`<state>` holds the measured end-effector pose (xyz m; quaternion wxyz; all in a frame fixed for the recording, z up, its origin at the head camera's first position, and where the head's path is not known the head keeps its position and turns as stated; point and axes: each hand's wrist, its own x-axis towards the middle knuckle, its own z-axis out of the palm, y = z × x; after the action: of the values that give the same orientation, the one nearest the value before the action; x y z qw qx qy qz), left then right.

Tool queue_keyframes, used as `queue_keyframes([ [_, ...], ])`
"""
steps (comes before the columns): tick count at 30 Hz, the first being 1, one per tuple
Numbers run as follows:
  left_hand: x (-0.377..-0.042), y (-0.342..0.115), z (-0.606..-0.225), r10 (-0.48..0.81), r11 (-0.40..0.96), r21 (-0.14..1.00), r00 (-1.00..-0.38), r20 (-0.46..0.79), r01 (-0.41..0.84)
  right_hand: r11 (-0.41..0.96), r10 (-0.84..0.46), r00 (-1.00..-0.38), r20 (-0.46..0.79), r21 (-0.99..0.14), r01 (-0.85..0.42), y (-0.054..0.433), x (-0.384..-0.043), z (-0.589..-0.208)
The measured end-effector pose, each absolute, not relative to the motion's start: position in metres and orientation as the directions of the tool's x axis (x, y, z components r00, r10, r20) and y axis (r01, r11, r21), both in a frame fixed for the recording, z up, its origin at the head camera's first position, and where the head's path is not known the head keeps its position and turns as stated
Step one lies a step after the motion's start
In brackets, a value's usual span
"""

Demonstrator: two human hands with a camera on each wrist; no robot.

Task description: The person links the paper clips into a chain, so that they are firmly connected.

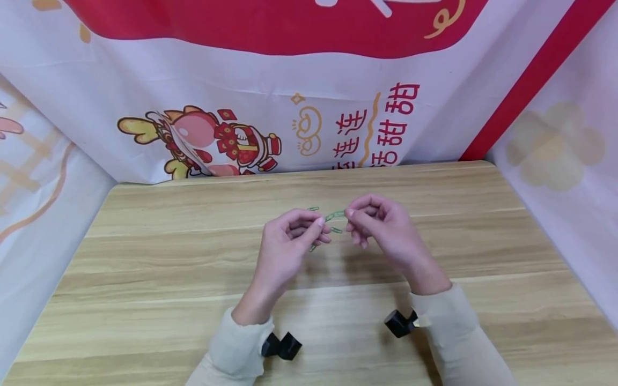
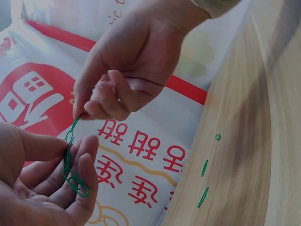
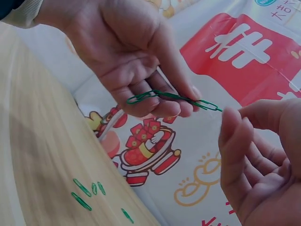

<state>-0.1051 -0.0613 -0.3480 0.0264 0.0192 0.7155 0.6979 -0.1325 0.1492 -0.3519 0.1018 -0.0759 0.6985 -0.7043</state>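
Observation:
A short chain of linked green paper clips (image 1: 335, 215) stretches between the two hands, raised above the table. My left hand (image 1: 287, 241) pinches the chain between thumb and fingers; in the left wrist view its free end clip (image 2: 79, 188) hangs over those fingers. The far end is pinched by thumb and forefinger of my right hand (image 1: 391, 230), whose other fingers are loosely bent. In the right wrist view the chain (image 3: 155, 93) crosses the left fingers towards the right fingertips. How the clips join under the left thumb is hidden.
Several loose green paper clips (image 3: 81, 201) lie on the wooden table (image 1: 169, 268) beneath and beyond the hands. A printed white and red cloth (image 1: 270, 80) hangs behind the table's far edge, with more cloth on both sides. Black wrist cameras (image 1: 289, 346) sit at both cuffs.

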Motion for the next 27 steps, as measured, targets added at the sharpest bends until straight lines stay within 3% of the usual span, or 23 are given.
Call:
queue_keyframes([
  [6, -0.107, -0.063, -0.348, 0.109, -0.040, 0.998, -0.993, -0.043, -0.048, 0.007, -0.161, -0.987, -0.012, -1.000, 0.011, 0.150, -0.134, -0.348],
  [17, -0.106, -0.062, -0.348, 0.157, -0.056, 0.991, -0.981, -0.110, -0.120, 0.288, -0.355, -0.932, -0.069, -0.957, -0.039, 0.152, -0.137, -0.356],
  [27, -0.107, -0.064, -0.348, 0.166, -0.056, 0.986, -0.975, -0.146, -0.157, 0.237, -0.401, -0.913, -0.078, -0.971, -0.021, 0.157, -0.137, -0.360],
])
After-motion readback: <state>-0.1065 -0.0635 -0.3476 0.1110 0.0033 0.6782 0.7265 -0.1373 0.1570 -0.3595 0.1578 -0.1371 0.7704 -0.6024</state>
